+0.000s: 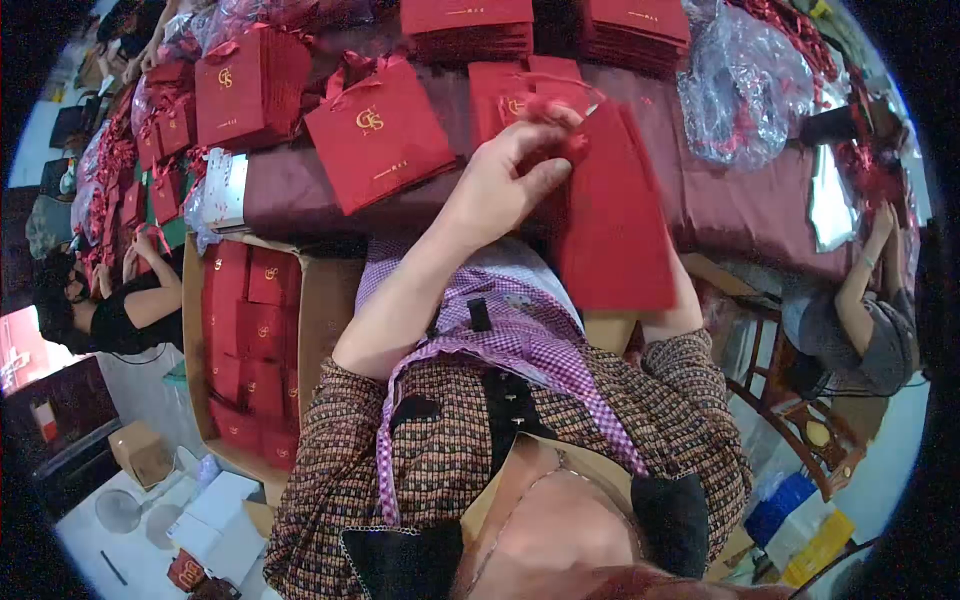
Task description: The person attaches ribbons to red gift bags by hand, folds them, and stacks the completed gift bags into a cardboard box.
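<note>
A red paper bag (615,220) is held up in front of my body, at the right of centre. My left hand (525,165) is at its upper left edge, the fingers closed on a red ribbon (578,150) that is partly blurred. Behind the bag, my right hand is hidden; only the forearm shows below it. To the left, a red bag with a gold logo (380,130) lies on the dark red cloth (450,100). Another red bag (490,95) lies flat just beyond my left hand.
Stacks of red bags (465,30) stand along the far side. Clear plastic wrap (745,90) lies at right. An open carton (320,310) of red bags is at lower left. Other people (130,305) sit at left and right (870,330).
</note>
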`<state>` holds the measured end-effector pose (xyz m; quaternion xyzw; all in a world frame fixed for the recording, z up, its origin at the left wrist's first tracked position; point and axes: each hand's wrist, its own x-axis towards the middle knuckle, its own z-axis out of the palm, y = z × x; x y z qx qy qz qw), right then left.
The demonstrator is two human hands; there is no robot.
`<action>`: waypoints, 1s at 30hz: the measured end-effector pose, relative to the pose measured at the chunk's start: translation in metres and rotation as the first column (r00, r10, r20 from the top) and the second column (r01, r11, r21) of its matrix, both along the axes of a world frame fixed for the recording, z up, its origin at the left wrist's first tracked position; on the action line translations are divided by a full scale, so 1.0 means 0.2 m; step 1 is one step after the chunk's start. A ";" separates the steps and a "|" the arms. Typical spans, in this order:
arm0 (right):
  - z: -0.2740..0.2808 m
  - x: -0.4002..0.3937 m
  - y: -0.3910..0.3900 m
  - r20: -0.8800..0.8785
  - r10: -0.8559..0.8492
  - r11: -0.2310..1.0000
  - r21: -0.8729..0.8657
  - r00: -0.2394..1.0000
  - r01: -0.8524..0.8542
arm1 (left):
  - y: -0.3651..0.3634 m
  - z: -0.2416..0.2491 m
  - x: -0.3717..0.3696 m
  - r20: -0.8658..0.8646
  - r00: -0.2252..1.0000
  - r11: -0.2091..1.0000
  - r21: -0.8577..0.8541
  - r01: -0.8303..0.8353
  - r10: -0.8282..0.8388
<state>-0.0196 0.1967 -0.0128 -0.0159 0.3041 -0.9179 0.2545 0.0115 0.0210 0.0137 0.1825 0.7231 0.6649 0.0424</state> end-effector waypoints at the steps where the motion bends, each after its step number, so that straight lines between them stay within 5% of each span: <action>1: -0.01 0.00 -0.01 0.030 -0.014 1.000 0.000 0.999 0.014 | 0.02 0.01 0.01 0.037 0.999 0.998 -0.061 -0.029 0.032; 5: 0.01 0.05 0.02 0.033 -0.128 0.988 0.093 0.991 0.125 | -0.02 0.09 0.02 0.247 0.969 1.000 0.002 -0.013 0.012; 9: 0.05 0.05 0.13 -0.025 -0.201 0.954 0.222 0.979 0.202 | -0.12 0.05 -0.01 0.259 0.964 0.993 0.081 -0.088 0.064; 12: 0.06 0.04 0.26 -0.064 -0.117 0.955 0.267 0.991 0.130 | -0.20 0.08 -0.01 0.291 0.950 0.989 0.063 -0.134 0.111; 15: 0.09 0.06 0.25 -0.518 -0.006 0.850 0.448 0.855 0.278 | -0.28 0.04 -0.03 0.302 0.946 0.991 0.020 -0.131 0.119; 19: 0.16 0.07 0.19 -0.322 0.232 0.757 0.652 0.918 0.037 | -0.41 0.09 -0.03 0.313 0.939 0.988 -0.106 -0.114 0.142; 21: 0.19 0.05 0.10 -0.341 0.190 0.699 0.706 0.921 0.117 | -0.46 0.05 -0.04 0.235 0.951 0.980 -0.031 -0.197 0.199; 24: 0.27 0.03 -0.06 -0.360 0.023 0.943 0.317 0.933 0.099 | -0.55 0.08 -0.07 0.228 0.952 0.919 0.289 -0.267 0.204; 27: 0.37 0.05 -0.23 -0.489 0.045 0.844 0.485 0.871 0.229 | -0.58 0.12 -0.11 0.159 0.953 0.773 0.557 -0.304 0.259; 30: 0.57 0.02 -0.43 -0.709 0.067 0.685 0.545 0.702 0.484 | -0.62 0.16 -0.14 0.237 0.873 0.741 0.462 -0.487 0.426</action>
